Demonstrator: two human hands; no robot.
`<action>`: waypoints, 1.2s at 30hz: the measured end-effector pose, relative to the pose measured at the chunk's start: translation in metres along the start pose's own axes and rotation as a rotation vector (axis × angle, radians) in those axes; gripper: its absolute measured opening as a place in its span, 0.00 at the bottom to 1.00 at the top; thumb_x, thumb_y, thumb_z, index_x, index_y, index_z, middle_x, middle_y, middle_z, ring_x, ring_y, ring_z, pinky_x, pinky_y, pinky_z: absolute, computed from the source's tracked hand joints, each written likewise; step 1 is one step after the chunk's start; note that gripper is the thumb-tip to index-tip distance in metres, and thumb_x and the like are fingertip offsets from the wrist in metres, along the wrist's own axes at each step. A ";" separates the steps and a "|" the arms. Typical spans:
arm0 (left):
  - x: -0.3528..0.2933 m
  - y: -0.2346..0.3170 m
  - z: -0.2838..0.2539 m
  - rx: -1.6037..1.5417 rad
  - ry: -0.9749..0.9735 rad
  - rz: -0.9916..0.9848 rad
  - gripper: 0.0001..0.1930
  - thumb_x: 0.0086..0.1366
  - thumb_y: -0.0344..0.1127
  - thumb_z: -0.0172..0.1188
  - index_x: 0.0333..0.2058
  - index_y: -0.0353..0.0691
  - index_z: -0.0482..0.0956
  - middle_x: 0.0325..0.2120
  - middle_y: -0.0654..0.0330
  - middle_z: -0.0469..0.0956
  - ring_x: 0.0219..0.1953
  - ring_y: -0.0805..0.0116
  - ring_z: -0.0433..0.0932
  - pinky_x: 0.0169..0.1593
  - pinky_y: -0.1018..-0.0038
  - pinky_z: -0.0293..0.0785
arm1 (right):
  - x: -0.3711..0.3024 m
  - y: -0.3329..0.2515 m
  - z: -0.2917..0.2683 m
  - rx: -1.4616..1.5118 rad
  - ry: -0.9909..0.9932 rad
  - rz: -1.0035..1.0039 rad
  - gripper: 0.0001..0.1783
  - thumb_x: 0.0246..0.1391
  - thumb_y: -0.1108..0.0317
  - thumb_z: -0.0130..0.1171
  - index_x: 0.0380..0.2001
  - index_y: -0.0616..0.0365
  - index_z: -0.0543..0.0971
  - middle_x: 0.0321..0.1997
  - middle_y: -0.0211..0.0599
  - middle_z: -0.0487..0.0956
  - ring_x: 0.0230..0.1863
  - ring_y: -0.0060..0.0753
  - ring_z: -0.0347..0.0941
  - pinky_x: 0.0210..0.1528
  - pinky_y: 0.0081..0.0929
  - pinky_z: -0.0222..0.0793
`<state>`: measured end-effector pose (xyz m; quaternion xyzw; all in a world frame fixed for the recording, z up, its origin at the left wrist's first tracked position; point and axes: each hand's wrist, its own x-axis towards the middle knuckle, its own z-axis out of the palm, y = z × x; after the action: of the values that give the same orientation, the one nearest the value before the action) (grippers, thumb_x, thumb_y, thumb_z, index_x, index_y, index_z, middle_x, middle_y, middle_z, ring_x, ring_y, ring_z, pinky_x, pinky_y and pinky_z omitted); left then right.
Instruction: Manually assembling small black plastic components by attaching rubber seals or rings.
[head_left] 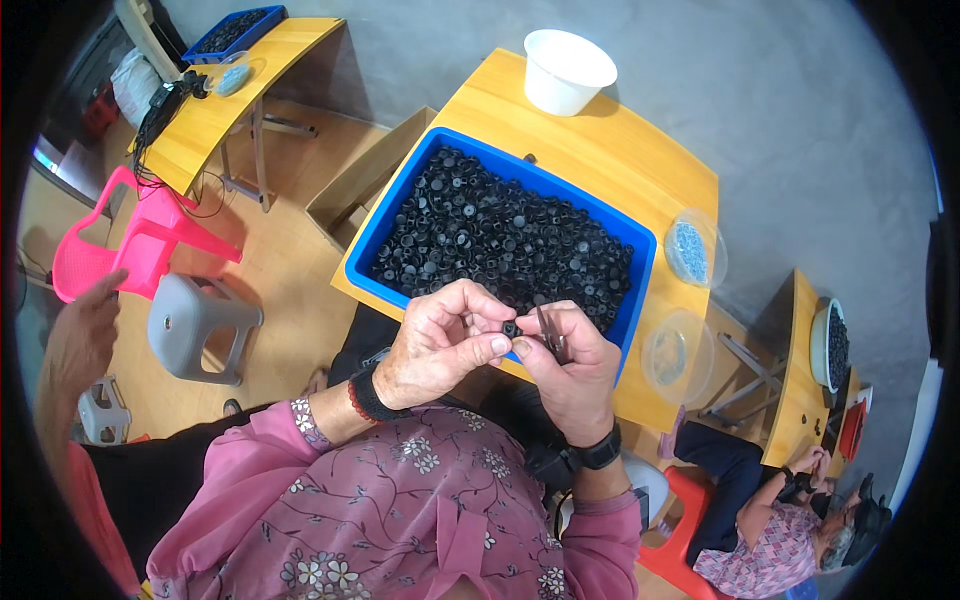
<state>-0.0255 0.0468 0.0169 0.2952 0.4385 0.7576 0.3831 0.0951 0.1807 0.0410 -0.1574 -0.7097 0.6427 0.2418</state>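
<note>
Head view: holding black part narrowly between fingertips of left hand and right hand, touching both, just left of dark tool in right grip, long axis unclear.

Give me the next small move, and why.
I'd probably bring the dark tool to the small black part: the right hand holds the tool close beside it, while the left hand has the part at its fingertips.
</note>
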 end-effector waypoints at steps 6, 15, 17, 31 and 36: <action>-0.001 0.001 -0.002 -0.015 -0.005 -0.004 0.11 0.65 0.24 0.64 0.45 0.35 0.76 0.36 0.62 0.76 0.35 0.77 0.77 0.40 0.79 0.77 | -0.001 -0.003 0.000 -0.091 -0.008 -0.066 0.10 0.50 0.82 0.66 0.35 0.63 0.76 0.38 0.34 0.78 0.35 0.19 0.73 0.35 0.17 0.70; 0.000 0.002 -0.002 -0.197 -0.013 -0.202 0.11 0.66 0.28 0.64 0.44 0.34 0.74 0.36 0.56 0.81 0.30 0.72 0.80 0.37 0.77 0.79 | -0.001 -0.005 -0.004 -0.270 -0.032 -0.215 0.12 0.48 0.81 0.67 0.35 0.61 0.75 0.37 0.41 0.79 0.35 0.32 0.77 0.37 0.26 0.74; 0.000 0.003 0.000 -0.158 -0.008 -0.183 0.11 0.66 0.29 0.64 0.44 0.34 0.74 0.36 0.56 0.81 0.31 0.72 0.80 0.37 0.77 0.79 | -0.002 -0.005 -0.004 -0.280 -0.019 -0.240 0.12 0.48 0.81 0.67 0.35 0.60 0.75 0.37 0.40 0.79 0.35 0.32 0.78 0.36 0.25 0.74; 0.000 -0.001 0.000 -0.064 -0.022 -0.094 0.10 0.68 0.28 0.62 0.44 0.35 0.74 0.37 0.57 0.80 0.34 0.73 0.80 0.41 0.76 0.80 | -0.005 0.009 0.004 -0.118 0.065 -0.182 0.12 0.47 0.83 0.66 0.35 0.62 0.75 0.37 0.37 0.78 0.34 0.22 0.75 0.33 0.18 0.72; 0.001 -0.001 -0.003 -0.149 -0.008 -0.160 0.08 0.68 0.29 0.62 0.42 0.36 0.74 0.38 0.54 0.82 0.32 0.70 0.81 0.39 0.75 0.81 | -0.004 0.012 0.003 -0.125 0.044 -0.184 0.11 0.48 0.83 0.66 0.34 0.63 0.75 0.38 0.36 0.78 0.33 0.20 0.75 0.33 0.17 0.71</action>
<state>-0.0278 0.0469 0.0148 0.2329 0.4018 0.7537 0.4651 0.0963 0.1774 0.0288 -0.1202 -0.7544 0.5687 0.3050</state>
